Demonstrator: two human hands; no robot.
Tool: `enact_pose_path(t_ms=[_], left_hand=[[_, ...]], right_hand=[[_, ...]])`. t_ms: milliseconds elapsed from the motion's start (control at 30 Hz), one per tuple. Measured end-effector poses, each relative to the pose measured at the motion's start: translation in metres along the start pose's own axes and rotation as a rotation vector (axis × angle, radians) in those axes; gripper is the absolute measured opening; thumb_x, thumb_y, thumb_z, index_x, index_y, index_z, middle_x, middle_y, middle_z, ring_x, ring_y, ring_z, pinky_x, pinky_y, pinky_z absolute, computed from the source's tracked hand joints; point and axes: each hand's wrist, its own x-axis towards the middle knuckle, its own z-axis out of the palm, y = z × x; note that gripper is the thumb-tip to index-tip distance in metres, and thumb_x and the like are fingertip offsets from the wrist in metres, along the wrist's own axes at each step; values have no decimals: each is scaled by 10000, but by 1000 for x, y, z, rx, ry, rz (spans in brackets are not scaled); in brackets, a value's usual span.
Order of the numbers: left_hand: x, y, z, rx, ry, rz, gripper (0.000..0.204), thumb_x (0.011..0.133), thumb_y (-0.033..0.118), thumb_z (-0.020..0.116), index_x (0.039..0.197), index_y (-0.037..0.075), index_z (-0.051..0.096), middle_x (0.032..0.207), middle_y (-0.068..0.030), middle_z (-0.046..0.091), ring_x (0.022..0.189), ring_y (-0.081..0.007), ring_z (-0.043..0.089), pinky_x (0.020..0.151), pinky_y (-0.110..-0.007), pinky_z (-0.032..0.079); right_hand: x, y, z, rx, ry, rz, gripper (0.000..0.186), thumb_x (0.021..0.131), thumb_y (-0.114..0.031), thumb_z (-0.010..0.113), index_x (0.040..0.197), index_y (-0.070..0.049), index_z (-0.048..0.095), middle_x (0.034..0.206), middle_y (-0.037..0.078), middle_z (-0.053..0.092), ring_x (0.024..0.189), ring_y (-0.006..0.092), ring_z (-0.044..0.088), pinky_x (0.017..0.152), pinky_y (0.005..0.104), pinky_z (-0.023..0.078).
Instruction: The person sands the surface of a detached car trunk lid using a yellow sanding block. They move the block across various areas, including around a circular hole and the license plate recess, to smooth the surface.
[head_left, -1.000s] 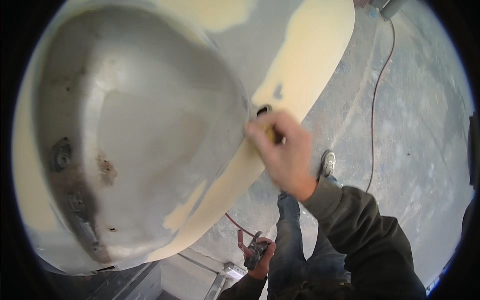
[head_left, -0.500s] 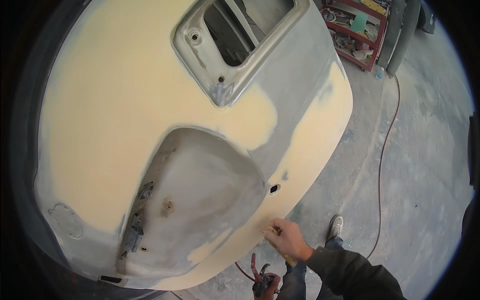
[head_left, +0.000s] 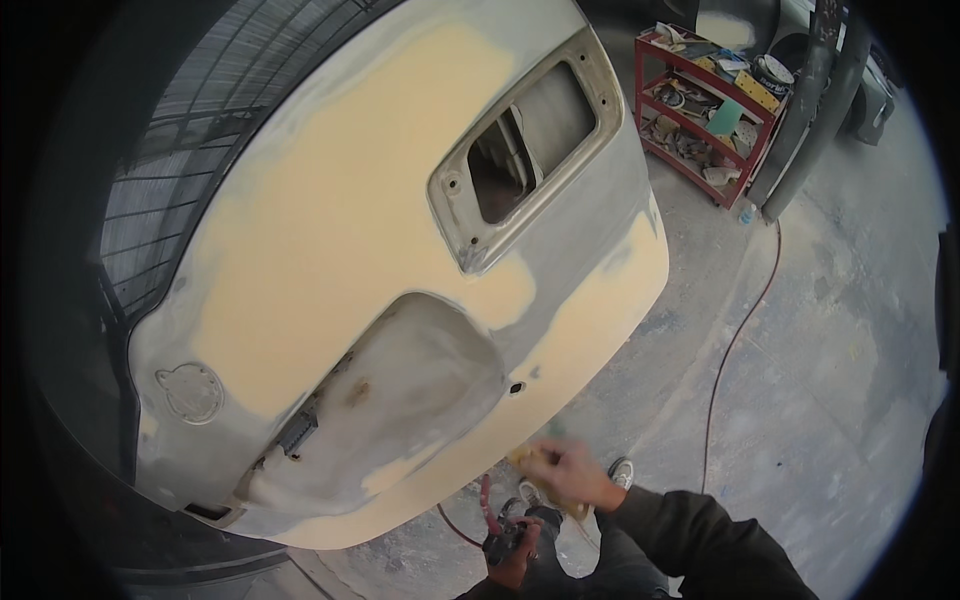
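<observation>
Two things gripped beside the car body panel [head_left: 390, 270]!
Right hand [head_left: 572, 472] pinches a blurred yellow pad [head_left: 520, 456] by the panel's near edge; left hand [head_left: 518, 562] curls fingers round a red-and-black tool [head_left: 497, 546] near it.

The right grip [head_left: 574, 472] is blurred, and the yellowish piece [head_left: 521, 456] in it seems too smeared to name. The left grip [head_left: 514, 562] hides part of the black-and-red tool [head_left: 496, 544]. The lower edge cuts off both sleeves [head_left: 712, 540]; items [head_left: 757, 91] on the red cart [head_left: 733, 197] are too small to tell.
</observation>
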Motion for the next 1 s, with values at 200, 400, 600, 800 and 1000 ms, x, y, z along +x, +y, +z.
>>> enact_pose_path(t_ms=[200,400,600,800,1000], left_hand=[[-13,44,-18,140,46,189,120,936,160,724,948,57,665,678,-6,612,586,-101,578,540,-280,434],[6,66,-35,75,-33,64,154,925,157,735,1012,43,679,659,15,594,558,-69,530,529,-253,411],[44,83,-46,229,-112,172,353,922,168,721,1214,2,612,696,-23,651,549,-104,572,529,-295,451],[64,74,-33,337,-81,179,539,934,200,711,1375,-24,497,725,-58,686,588,-180,636,566,-339,488],[62,88,-5,378,-58,124,466,929,208,727,1320,31,545,732,-46,686,597,-148,643,587,-334,505]], right_hand=[[131,-166,-64,-780,503,-975,201,782,-75,717,983,-93,720,943,41,638,883,233,614,699,362,494],[156,-173,-58,-1184,377,-976,214,775,-85,695,987,-94,725,931,10,632,883,231,601,732,378,479],[155,-189,-19,-329,501,-337,181,898,-141,694,975,18,735,742,90,655,652,216,601,641,361,495],[183,-239,-20,-58,592,-552,189,913,-119,702,1024,33,719,833,134,690,684,219,620,644,321,486],[166,-188,-26,-253,438,-492,118,884,-76,720,989,-24,734,882,134,690,747,303,651,670,372,517]])
